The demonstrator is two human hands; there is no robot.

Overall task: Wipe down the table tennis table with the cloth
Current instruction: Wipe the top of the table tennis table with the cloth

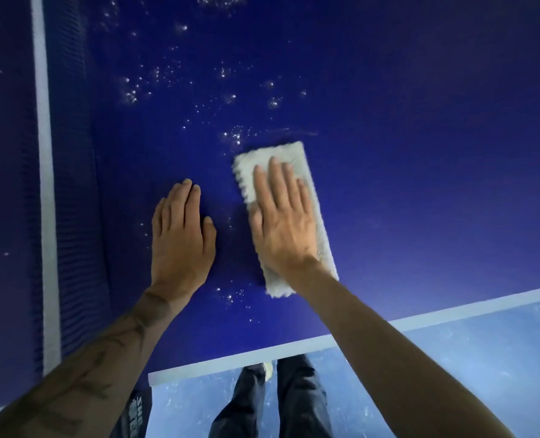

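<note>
The blue table [420,153] fills most of the view, its white edge line running across the near side and the net [72,184] standing along the left. Bright droplets [230,137] speckle the surface ahead of the hands and a few lie near the wrists, so much of this half likely remains to be wiped. The folded white cloth [294,153] lies flat on the table, just right of centre. The right hand [282,226] rests on it palm down, fingers extended and pressing, not gripping. The left hand [181,235] lies flat and empty on the bare surface just beside the cloth, seemingly bracing the lean. To wipe well, the palm should keep even pressure along the whole cloth and push forward through the droplets in overlapping straight passes, the cloth staying folded flat.
</note>
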